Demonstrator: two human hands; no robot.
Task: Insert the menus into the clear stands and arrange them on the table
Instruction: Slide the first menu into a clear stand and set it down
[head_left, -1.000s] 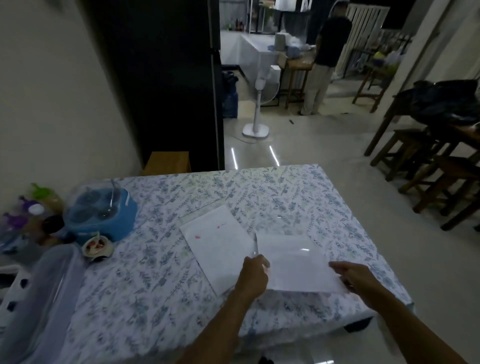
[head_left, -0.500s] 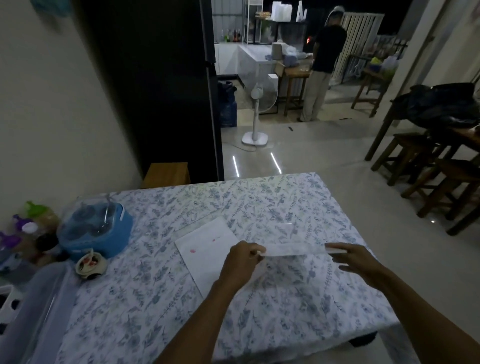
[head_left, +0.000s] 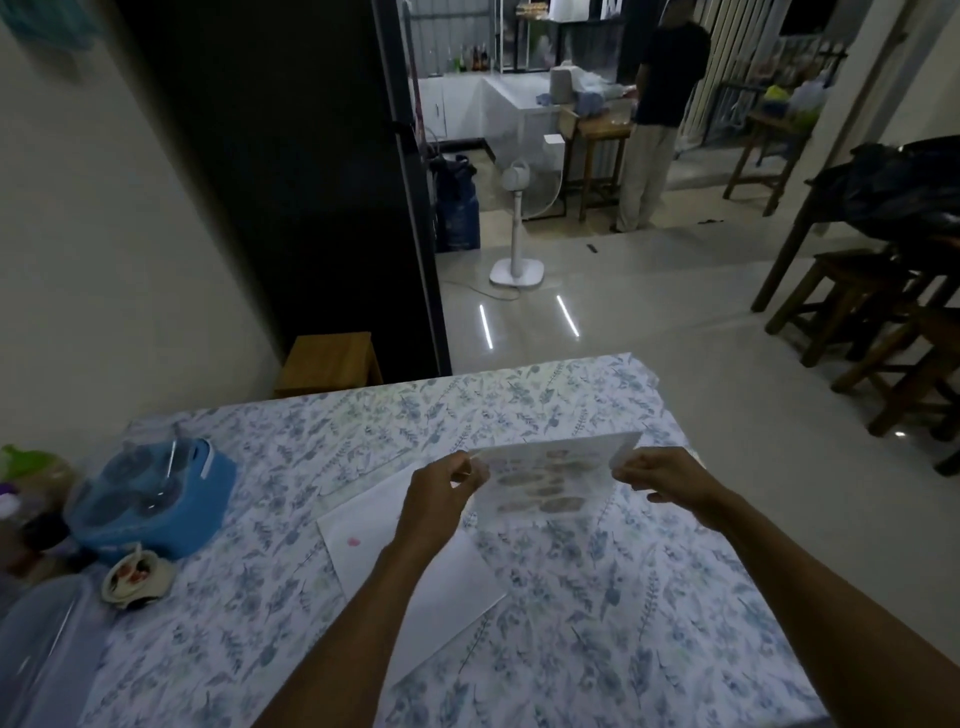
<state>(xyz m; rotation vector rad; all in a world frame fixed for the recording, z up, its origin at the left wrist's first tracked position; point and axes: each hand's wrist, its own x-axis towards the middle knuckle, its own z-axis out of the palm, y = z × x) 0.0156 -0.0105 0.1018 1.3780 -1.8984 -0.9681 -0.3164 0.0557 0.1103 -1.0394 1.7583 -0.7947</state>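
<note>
I hold a menu sheet (head_left: 545, 478) upright above the floral table (head_left: 597, 597), its printed side with food pictures facing me. My left hand (head_left: 441, 493) pinches its upper left edge and my right hand (head_left: 660, 475) pinches its upper right edge. A second white sheet (head_left: 415, 561) lies flat on the cloth below my left forearm, a small pink mark near its left corner. A faint clear edge (head_left: 353, 480) beyond that sheet may be a clear stand; I cannot tell for sure.
A blue lidded container (head_left: 150, 504) and a small bowl (head_left: 135, 577) sit at the table's left, with bottles at the far left edge. A wooden stool (head_left: 327, 364) stands behind the table. A fan (head_left: 517, 228), a person (head_left: 654, 114) and wooden chairs (head_left: 872, 322) stand farther off.
Both hands lifted the menu from flat on the table and tilted it up, so its printed face now shows. The camera moved closer and tilted up.
</note>
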